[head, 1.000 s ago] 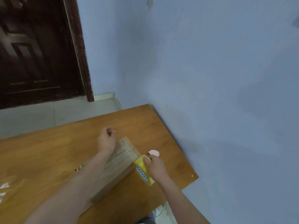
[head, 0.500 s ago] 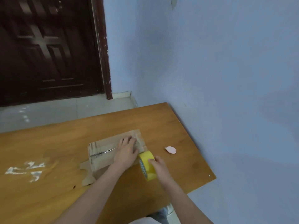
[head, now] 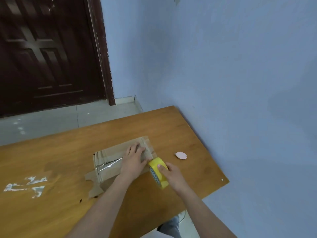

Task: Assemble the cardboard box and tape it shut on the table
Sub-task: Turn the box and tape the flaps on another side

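While the left hand (head: 133,163) presses flat on the box (head: 120,162), the right hand (head: 172,175) at 4 o'clock grips the unlabelled yellow tape roll (head: 157,170).

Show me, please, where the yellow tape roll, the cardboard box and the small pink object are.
yellow tape roll (head: 157,166): head view, on its yellow outer band.
cardboard box (head: 111,155): head view, on its taped top face.
small pink object (head: 181,155): head view, on its middle.

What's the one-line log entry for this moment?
phase: taping box | left hand: pressing flat on cardboard box | right hand: gripping yellow tape roll at box's right end | box: on table
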`<action>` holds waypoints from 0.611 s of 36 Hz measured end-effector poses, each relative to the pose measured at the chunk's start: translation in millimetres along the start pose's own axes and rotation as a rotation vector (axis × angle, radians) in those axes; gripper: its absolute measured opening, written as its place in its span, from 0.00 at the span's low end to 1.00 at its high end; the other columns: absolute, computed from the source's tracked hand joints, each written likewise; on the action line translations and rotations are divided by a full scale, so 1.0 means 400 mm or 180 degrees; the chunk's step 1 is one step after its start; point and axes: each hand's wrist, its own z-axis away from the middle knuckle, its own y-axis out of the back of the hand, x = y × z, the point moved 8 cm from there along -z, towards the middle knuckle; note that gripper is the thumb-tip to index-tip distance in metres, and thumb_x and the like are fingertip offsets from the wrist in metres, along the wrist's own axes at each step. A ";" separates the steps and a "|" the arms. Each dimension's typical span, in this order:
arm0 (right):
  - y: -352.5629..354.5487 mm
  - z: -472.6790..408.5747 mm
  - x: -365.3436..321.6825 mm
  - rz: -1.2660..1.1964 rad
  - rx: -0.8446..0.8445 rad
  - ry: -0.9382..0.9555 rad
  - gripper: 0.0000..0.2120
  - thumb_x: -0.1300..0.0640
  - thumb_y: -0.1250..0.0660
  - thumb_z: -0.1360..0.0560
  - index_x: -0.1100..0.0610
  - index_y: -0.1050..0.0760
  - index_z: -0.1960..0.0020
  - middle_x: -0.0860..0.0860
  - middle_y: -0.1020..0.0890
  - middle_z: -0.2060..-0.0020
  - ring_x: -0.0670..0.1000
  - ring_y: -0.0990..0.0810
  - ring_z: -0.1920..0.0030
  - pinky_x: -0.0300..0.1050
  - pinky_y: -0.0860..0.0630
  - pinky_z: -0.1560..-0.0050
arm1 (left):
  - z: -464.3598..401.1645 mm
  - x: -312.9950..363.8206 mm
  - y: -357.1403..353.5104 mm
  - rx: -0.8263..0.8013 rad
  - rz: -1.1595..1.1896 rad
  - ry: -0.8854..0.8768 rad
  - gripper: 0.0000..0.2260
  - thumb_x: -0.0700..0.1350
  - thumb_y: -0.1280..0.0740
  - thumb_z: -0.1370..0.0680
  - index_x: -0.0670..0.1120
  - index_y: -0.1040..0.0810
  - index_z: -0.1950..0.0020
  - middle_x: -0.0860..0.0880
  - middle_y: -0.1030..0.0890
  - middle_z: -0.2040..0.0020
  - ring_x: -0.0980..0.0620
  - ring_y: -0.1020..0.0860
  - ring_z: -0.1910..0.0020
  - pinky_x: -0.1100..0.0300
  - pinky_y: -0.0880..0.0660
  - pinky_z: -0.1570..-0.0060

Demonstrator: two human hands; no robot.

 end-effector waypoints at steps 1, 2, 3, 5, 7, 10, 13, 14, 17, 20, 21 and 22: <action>0.000 -0.004 -0.002 0.0075 0.0041 -0.0007 0.13 0.48 0.36 0.23 0.59 0.21 0.51 0.53 0.19 0.60 0.51 0.21 0.60 0.47 0.26 0.57 | 0.000 -0.001 -0.002 -0.0014 0.0004 0.0010 0.23 0.56 0.36 0.23 0.50 0.32 0.31 0.51 0.39 0.27 0.48 0.43 0.28 0.52 0.38 0.31; 0.000 -0.006 -0.005 0.0143 0.0077 -0.0016 0.14 0.48 0.37 0.22 0.59 0.22 0.50 0.53 0.19 0.59 0.51 0.21 0.58 0.48 0.25 0.55 | -0.001 -0.002 -0.003 -0.0027 0.0006 0.0016 0.23 0.56 0.36 0.23 0.50 0.32 0.30 0.51 0.40 0.27 0.49 0.43 0.28 0.52 0.38 0.31; 0.000 -0.009 -0.008 0.0209 0.0107 -0.0020 0.14 0.48 0.37 0.22 0.59 0.22 0.49 0.53 0.19 0.58 0.51 0.21 0.58 0.47 0.25 0.55 | -0.001 -0.002 -0.004 -0.0033 0.0003 0.0020 0.23 0.57 0.37 0.23 0.50 0.33 0.30 0.51 0.40 0.27 0.49 0.44 0.28 0.52 0.38 0.31; 0.000 -0.011 -0.016 0.0339 0.0153 -0.0006 0.14 0.48 0.38 0.22 0.58 0.23 0.48 0.52 0.19 0.57 0.50 0.20 0.57 0.45 0.26 0.56 | -0.001 -0.002 -0.003 -0.0035 -0.0022 0.0027 0.23 0.57 0.37 0.22 0.50 0.33 0.30 0.52 0.40 0.27 0.49 0.44 0.28 0.52 0.37 0.32; -0.001 -0.011 -0.024 0.0445 0.0194 0.0029 0.13 0.47 0.39 0.21 0.56 0.24 0.50 0.50 0.20 0.59 0.49 0.21 0.59 0.42 0.27 0.59 | 0.000 -0.001 -0.003 -0.0051 -0.0022 0.0030 0.22 0.56 0.38 0.22 0.50 0.33 0.30 0.51 0.41 0.26 0.49 0.44 0.28 0.51 0.37 0.33; -0.005 -0.013 -0.028 0.0607 0.0270 0.0059 0.11 0.47 0.40 0.21 0.53 0.26 0.53 0.48 0.21 0.61 0.47 0.22 0.60 0.41 0.28 0.60 | 0.000 0.000 -0.008 -0.0117 -0.0031 0.0026 0.21 0.54 0.38 0.22 0.50 0.34 0.30 0.50 0.42 0.26 0.48 0.45 0.27 0.50 0.38 0.32; -0.012 -0.012 -0.023 0.0746 0.0331 0.0049 0.11 0.46 0.41 0.21 0.53 0.27 0.52 0.49 0.21 0.58 0.49 0.22 0.57 0.41 0.28 0.60 | -0.004 -0.001 -0.009 -0.0128 0.0025 0.0038 0.21 0.53 0.37 0.22 0.50 0.33 0.30 0.50 0.42 0.26 0.48 0.45 0.27 0.50 0.39 0.31; -0.014 -0.011 -0.022 0.0797 0.0355 0.0049 0.12 0.45 0.42 0.21 0.53 0.27 0.52 0.49 0.22 0.58 0.50 0.22 0.57 0.41 0.29 0.60 | -0.005 -0.001 -0.009 -0.0134 0.0068 0.0049 0.21 0.53 0.37 0.22 0.50 0.33 0.30 0.50 0.42 0.26 0.48 0.45 0.27 0.49 0.39 0.31; -0.019 -0.008 -0.020 0.0826 0.0403 0.0050 0.12 0.45 0.42 0.21 0.52 0.28 0.55 0.48 0.23 0.61 0.49 0.24 0.60 0.41 0.31 0.62 | -0.004 -0.002 -0.009 -0.0134 0.0160 0.0072 0.21 0.53 0.36 0.22 0.49 0.32 0.30 0.50 0.41 0.26 0.48 0.44 0.28 0.49 0.39 0.31; -0.021 -0.009 -0.021 0.0836 0.0411 0.0026 0.11 0.46 0.42 0.20 0.52 0.28 0.55 0.49 0.22 0.60 0.50 0.22 0.59 0.43 0.28 0.59 | -0.004 -0.005 -0.009 -0.0113 0.0157 0.0082 0.21 0.52 0.36 0.22 0.50 0.32 0.30 0.50 0.41 0.26 0.48 0.45 0.28 0.50 0.40 0.30; -0.020 -0.010 -0.021 0.0858 0.0414 0.0017 0.12 0.46 0.42 0.20 0.52 0.28 0.54 0.50 0.21 0.59 0.51 0.22 0.57 0.44 0.28 0.58 | -0.004 -0.006 -0.008 -0.0116 0.0160 0.0089 0.21 0.52 0.36 0.22 0.50 0.32 0.30 0.50 0.41 0.26 0.48 0.45 0.28 0.50 0.41 0.30; -0.019 -0.011 -0.021 0.0873 0.0416 0.0011 0.12 0.46 0.42 0.20 0.53 0.27 0.53 0.51 0.21 0.57 0.51 0.22 0.56 0.45 0.28 0.57 | -0.004 -0.006 -0.008 -0.0118 0.0175 0.0097 0.21 0.52 0.36 0.23 0.50 0.32 0.30 0.51 0.41 0.26 0.48 0.45 0.28 0.50 0.41 0.30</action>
